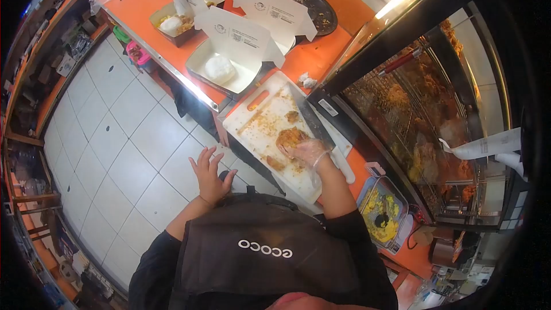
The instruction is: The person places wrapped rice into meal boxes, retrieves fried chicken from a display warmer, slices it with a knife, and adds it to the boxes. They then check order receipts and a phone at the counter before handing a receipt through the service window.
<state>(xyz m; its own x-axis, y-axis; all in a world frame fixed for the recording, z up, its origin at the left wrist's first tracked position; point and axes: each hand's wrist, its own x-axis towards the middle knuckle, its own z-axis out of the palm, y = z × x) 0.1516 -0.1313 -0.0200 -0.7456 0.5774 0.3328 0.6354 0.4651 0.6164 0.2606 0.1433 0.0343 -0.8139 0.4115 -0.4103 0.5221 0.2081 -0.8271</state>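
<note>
My right hand point(309, 152), in a clear plastic glove, has its fingers closed on a piece of fried chicken point(290, 136). That piece lies on a white cutting board point(251, 121) strewn with crumbs. Two smaller chicken bits lie on the same board, one point(293, 116) beyond the held piece and one point(275, 163) nearer me. My bare left hand point(209, 172) hovers over the floor to the left of the board, fingers spread, holding nothing. Just past the board, an open paper box point(247, 74) has a white mound of rice point(220, 69) in it.
More open boxes point(175, 33) and a dark round tray point(321, 8) sit on the orange counter point(131, 11). At the right stands a glass display cabinet point(410, 109) with fried food inside. A clear container point(383, 212) of yellow food is below it. White tiled floor point(120, 166) stretches left.
</note>
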